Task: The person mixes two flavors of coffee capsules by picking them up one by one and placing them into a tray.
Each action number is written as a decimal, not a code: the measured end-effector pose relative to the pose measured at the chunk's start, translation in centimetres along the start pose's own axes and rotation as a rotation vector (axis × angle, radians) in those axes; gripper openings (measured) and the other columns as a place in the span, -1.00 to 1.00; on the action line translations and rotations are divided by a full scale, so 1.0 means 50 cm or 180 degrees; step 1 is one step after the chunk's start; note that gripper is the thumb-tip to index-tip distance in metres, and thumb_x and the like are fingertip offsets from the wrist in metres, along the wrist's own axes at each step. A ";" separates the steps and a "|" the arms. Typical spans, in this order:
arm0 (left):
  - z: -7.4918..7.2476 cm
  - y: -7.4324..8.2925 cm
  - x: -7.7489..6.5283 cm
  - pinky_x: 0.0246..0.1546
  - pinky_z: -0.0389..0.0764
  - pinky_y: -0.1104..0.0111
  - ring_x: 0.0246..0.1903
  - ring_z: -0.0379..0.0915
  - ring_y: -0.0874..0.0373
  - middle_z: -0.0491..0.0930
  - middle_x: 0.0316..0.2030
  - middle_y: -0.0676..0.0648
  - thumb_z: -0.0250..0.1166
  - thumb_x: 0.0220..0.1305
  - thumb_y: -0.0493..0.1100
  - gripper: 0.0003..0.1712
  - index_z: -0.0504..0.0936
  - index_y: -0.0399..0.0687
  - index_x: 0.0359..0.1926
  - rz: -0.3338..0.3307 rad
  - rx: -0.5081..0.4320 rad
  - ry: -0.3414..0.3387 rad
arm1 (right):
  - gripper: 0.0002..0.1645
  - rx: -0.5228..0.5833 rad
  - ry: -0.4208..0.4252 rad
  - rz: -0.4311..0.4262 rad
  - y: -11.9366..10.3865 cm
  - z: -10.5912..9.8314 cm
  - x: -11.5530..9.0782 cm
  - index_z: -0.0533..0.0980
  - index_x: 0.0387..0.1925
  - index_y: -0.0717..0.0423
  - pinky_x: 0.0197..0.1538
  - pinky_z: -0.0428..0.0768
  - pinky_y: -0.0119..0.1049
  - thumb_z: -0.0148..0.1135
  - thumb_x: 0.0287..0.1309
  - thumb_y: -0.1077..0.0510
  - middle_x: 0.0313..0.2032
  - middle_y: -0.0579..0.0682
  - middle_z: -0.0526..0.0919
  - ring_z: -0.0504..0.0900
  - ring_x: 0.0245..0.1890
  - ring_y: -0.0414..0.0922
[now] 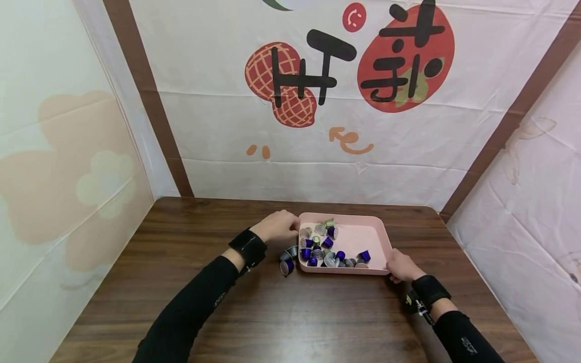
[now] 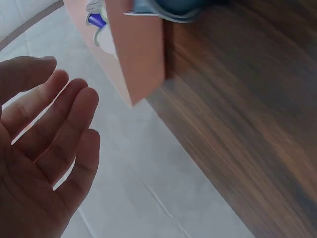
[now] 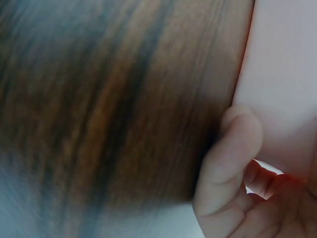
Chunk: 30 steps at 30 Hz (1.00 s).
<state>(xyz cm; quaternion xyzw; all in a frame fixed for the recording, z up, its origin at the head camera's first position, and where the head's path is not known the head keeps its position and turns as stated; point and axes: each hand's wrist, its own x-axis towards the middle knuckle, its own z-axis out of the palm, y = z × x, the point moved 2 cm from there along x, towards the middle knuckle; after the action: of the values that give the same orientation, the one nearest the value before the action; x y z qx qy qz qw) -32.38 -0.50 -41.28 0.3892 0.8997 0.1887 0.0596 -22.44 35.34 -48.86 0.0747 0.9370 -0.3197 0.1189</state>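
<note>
A pink tray (image 1: 363, 237) lies on the table with many coffee capsules (image 1: 327, 242) in it, blue, silver and pale green, gathered mostly in its left half. My right hand (image 1: 403, 266) grips the tray at its front right corner; in the right wrist view the thumb (image 3: 237, 134) lies along the pink wall. By the tray's left side is my left hand (image 1: 278, 226), its fingers loosely bent and apart from the wall in the left wrist view, holding nothing. Several blue and grey capsules (image 1: 287, 267) lie on the table just outside the tray's left wall.
The brown wooden table (image 1: 290, 322) carries the tray near its far edge. Behind it hangs a white printed cloth (image 1: 218, 131), and pale cloths (image 1: 522, 201) close off both sides.
</note>
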 end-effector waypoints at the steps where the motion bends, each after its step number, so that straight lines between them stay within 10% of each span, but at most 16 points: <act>1: 0.001 -0.002 -0.008 -0.51 0.34 0.41 -0.60 0.30 0.27 0.44 -0.60 0.12 0.23 0.26 -0.15 -0.82 0.59 -0.02 -0.50 -0.0008 -0.0018 -0.0028 | -0.58 -0.0004 -0.0002 0.0017 0.000 0.000 0.000 0.20 -0.01 0.51 -0.58 0.57 -0.23 -0.08 0.09 0.34 -0.47 0.17 0.46 0.52 -0.64 -0.07; 17: 0.065 0.019 -0.124 -0.38 0.43 0.37 -0.40 0.34 0.27 0.44 -0.35 0.11 0.39 0.11 0.01 -0.76 0.65 0.03 -0.23 0.0465 0.0307 -0.0205 | -0.60 0.0007 -0.0022 0.0065 -0.001 -0.002 0.006 0.20 -0.03 0.48 -0.58 0.57 -0.24 -0.08 0.09 0.35 -0.46 0.18 0.45 0.53 -0.63 -0.07; 30: 0.090 0.024 -0.148 -0.18 0.48 0.33 -0.24 0.41 0.21 0.49 -0.24 0.08 0.46 0.01 -0.16 -0.73 0.65 0.04 -0.20 0.0841 0.0702 -0.0131 | -0.56 -0.0008 -0.0061 0.0048 0.002 -0.002 0.007 0.18 0.01 0.52 -0.57 0.57 -0.24 -0.10 0.10 0.35 -0.46 0.18 0.45 0.52 -0.63 -0.07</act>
<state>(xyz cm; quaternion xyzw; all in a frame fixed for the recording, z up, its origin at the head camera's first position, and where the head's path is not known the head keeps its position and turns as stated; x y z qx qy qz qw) -25.32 -3.80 -45.29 0.5120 0.8545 0.0869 0.0096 -22.76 35.47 -48.93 0.0786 0.9357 -0.3183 0.1305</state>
